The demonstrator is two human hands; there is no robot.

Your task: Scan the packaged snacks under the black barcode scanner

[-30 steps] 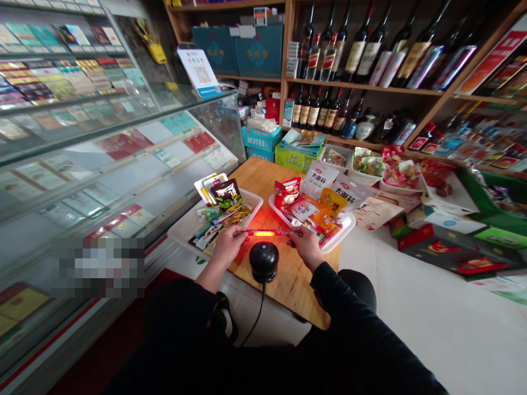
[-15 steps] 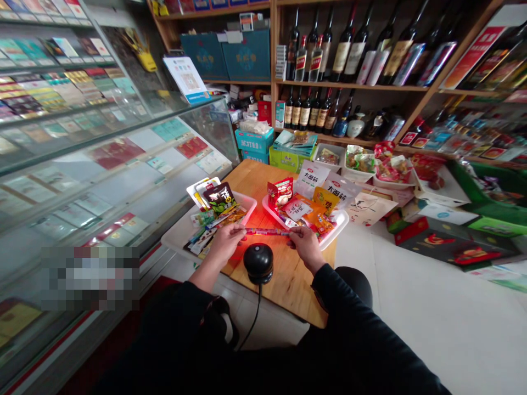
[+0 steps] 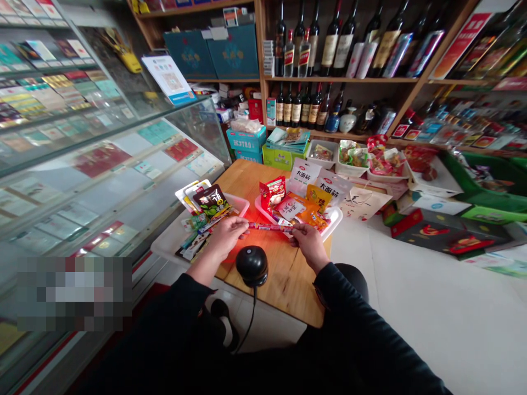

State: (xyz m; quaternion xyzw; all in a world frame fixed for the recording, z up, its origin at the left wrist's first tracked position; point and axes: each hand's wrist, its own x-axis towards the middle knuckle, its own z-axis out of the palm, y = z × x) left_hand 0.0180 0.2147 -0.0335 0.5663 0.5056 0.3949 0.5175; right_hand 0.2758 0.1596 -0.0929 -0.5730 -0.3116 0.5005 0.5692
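Between my two hands a long, thin red snack packet [image 3: 269, 226] is stretched level. My left hand [image 3: 225, 236] pinches its left end, and my right hand [image 3: 308, 241] grips the right end. A pale printed patch shows on the packet's side. Just below it, on my side, stands a black domed scanner [image 3: 252, 264] with a cable, and red light falls on the table beyond it. To the left lies a white tray [image 3: 164, 241] of mixed snack packets. At the right, behind my right hand, another white tray [image 3: 335, 222] holds upright and flat snack bags.
Everything stands on a small wooden table [image 3: 284, 285]. A glass display counter [image 3: 135, 142] runs along the left. Shelves of wine bottles [image 3: 341, 49] rise behind. Snack bins [image 3: 349, 164] and a dark gift box [image 3: 444, 230] are on the right.
The packet is slightly higher above the scanner and seems turned, with a pale printed patch now showing. Both hands keep their hold. The whole view has shifted slightly.
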